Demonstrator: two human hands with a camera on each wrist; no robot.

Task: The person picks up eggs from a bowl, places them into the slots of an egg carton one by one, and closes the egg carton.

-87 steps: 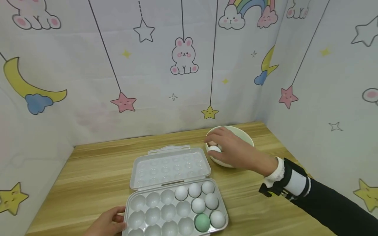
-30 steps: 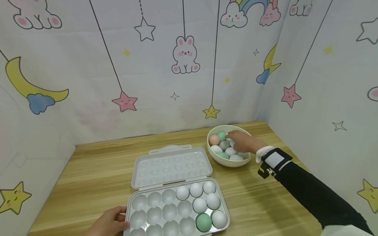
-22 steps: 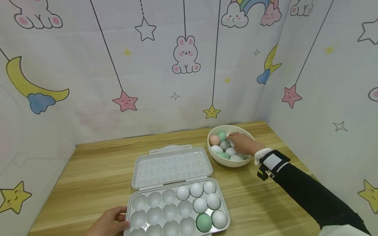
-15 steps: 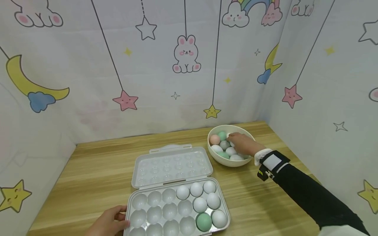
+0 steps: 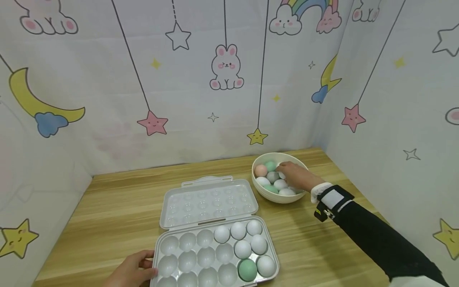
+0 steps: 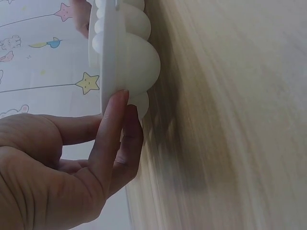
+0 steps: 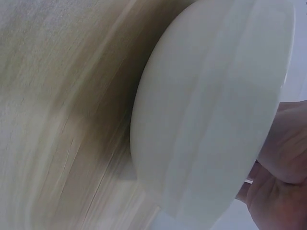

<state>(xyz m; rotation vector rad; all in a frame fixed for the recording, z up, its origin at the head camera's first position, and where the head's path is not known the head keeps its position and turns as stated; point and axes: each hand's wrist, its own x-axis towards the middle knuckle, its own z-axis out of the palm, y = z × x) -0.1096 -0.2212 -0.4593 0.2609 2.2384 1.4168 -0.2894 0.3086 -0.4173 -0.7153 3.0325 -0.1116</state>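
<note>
My left hand pinches the left rim of a pale plastic egg carton; in the left wrist view, fingers lie right at its edge. The carton's lid is folded back. Several white eggs and one green egg sit in the right-hand cups. My right hand reaches into a cream bowl, its fingers bent over a white egg. The bowl's wall hides most of those fingers in the right wrist view, so I cannot tell their grip.
White, green, grey and peach eggs fill the bowl around my right hand. The wood-grain table meets a printed cloth backdrop behind the bowl and another on the right.
My right hand has moved from the bowl's left side to its right side and lower among the eggs, staying nearly still for the last half second. My left hand keeps its place.
</note>
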